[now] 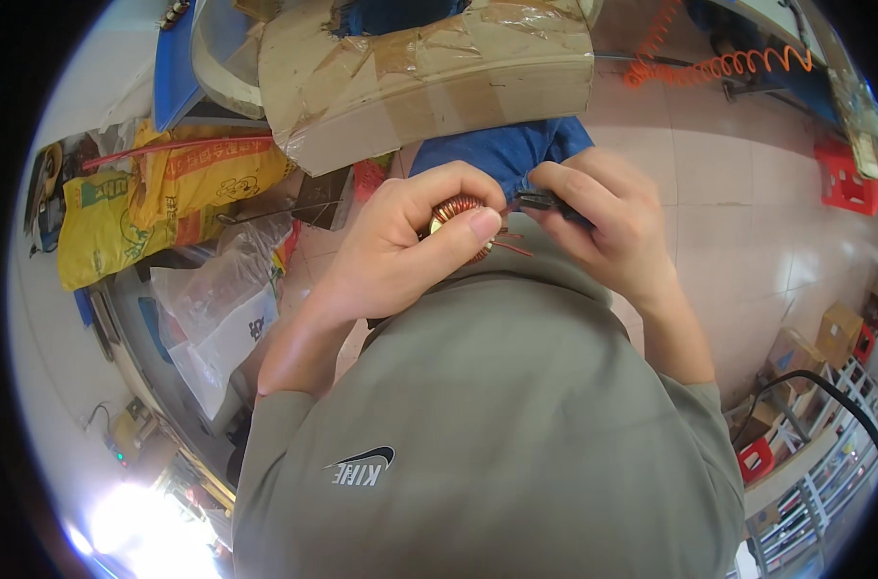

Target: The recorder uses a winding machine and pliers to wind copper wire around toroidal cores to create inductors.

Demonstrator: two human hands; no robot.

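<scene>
Wrapped round a ring-shaped coil [452, 208] wound with copper-coloured wire is my left hand [396, 241], its thumb pressed on the front. Part of the ring is hidden behind the thumb and fingers. Loose copper wire ends [512, 247] stick out from the coil towards the right. My right hand [608, 217] is closed on a small dark tool [537, 199], whose tip points at the coil. Its exact kind is hidden by the fingers. Both hands are close together above my lap, over blue trousers [487, 154].
A taped cardboard-covered surface [429, 82] lies just beyond my hands. Yellow sacks [202, 179] and a clear plastic bag [217, 309] are at the left. An orange coiled hose [748, 66] hangs at the far right, near a red stool [844, 179]. Cardboard boxes [837, 333] stand lower right.
</scene>
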